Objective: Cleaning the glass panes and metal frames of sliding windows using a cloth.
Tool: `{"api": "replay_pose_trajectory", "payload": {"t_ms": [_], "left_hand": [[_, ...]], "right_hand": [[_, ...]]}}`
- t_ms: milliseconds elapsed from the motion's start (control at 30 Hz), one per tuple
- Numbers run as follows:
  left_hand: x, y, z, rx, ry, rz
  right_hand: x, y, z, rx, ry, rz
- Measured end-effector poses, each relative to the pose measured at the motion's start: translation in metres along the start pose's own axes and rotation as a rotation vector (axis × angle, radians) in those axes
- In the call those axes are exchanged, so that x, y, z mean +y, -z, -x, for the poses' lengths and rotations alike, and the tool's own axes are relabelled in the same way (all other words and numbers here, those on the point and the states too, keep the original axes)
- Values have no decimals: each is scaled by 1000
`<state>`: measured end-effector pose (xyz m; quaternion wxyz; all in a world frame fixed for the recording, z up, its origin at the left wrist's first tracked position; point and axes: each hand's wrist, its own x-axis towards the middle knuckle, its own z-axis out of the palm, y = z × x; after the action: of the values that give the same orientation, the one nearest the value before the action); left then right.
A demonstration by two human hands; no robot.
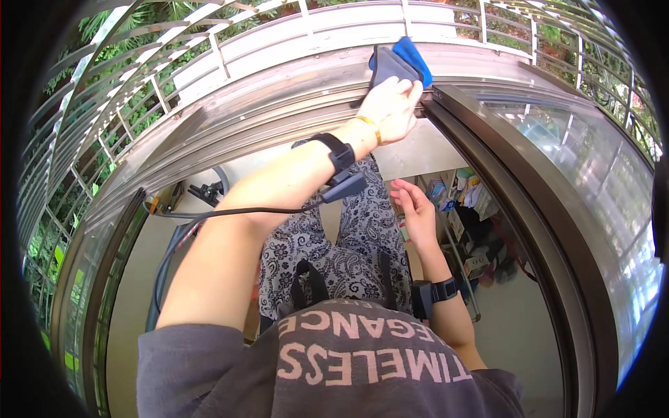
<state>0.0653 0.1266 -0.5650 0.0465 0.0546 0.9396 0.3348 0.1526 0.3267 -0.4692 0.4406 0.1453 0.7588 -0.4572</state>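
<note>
My left hand (392, 109) reaches forward over the window sill, its fingers closed on a folded grey and blue cloth (398, 65). The cloth lies against the metal window track (313, 104), beside the corner of the dark-framed sliding window (454, 107). A yellow band and a black strap are on that wrist. Lower and to the right, my right hand (416, 211) is raised below the pale inner sill (418, 149), fingers apart and slightly bent, holding nothing. A black strap with a device sits on the right wrist.
A black cable (235, 211) runs across my left forearm to a dark device (342, 189). Metal security bars (214, 52) curve around outside, with plants beyond. Window glass (575, 151) stands at the right. Below the sill at right are stored items (473, 193) and a thin metal pole (460, 261).
</note>
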Motion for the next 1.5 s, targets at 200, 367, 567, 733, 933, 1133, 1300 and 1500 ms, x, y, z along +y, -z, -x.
{"api": "replay_pose_trajectory", "payload": {"t_ms": [200,367,567,733,933,1133,1300,1500], "left_hand": [[-23,-5,-8,88,-241,-132],[-15,-12,-14,144,-237,-194],[-45,32,50,-5,-249,-319],[-61,65,103,-211,-33,-316],[-39,33,58,-58,-40,-102],[-22,-6,-7,-32,-58,3],[-20,-9,-10,63,7,22],[-49,50,56,-111,-18,-148]], "right_hand": [[3,-1,-4,17,-4,23],[-9,-10,-8,-16,-11,-18],[2,3,2,4,1,-37],[7,9,9,33,-43,-52],[6,5,6,15,-28,-40],[2,2,5,-29,-3,1],[2,7,1,25,6,-54],[-9,7,-2,25,33,-1]]}}
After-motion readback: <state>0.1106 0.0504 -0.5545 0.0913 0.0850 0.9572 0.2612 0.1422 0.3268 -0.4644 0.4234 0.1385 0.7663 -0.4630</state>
